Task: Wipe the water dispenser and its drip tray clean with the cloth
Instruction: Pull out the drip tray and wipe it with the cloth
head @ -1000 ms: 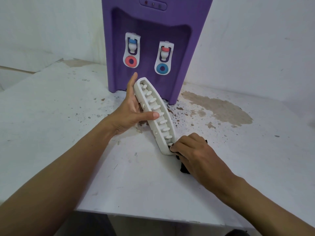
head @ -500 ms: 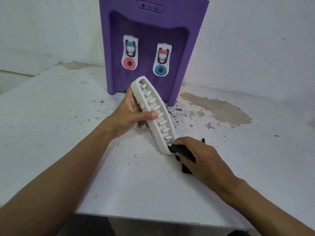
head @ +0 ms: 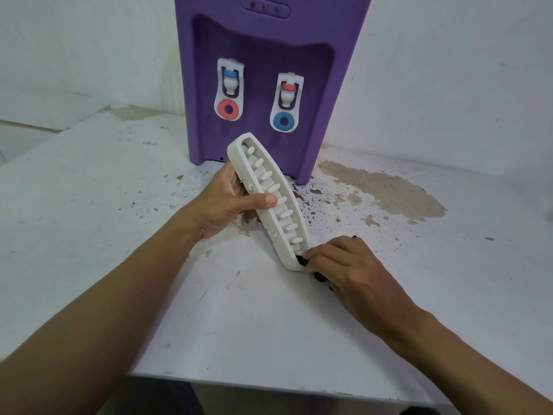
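White painted walls (head: 89,55) close in behind a white counter (head: 104,220) whose paint is chipped and speckled, with a broad brown patch (head: 386,190) showing on your right side. At the back of the counter stands the purple water dispenser (head: 329,31), facing you. Its recessed front carries two white taps: the left tap (head: 229,82) is capped blue above a red ring, and the right tap (head: 288,94) is capped red above a blue ring. A small oval panel (head: 265,7) with three dots sits near the top edge.

You have the white drip tray (head: 264,218) out of the dispenser and in front of it, tipped up on its long edge so that the ribbed inside faces right. Its far end is raised just before the dispenser's base, and its near end is down at the counter. Your left hand (head: 221,202) grips the tray about midway, with the thumb lying across the near wall and the fingers wrapped behind it out of sight. Your right hand (head: 353,271) is at the tray's near end, fingers curled and pinching the black cloth (head: 302,260) against the tray's end corner. Only small dark scraps of the cloth show, at the fingertips and under the palm; the hand hides the rest.
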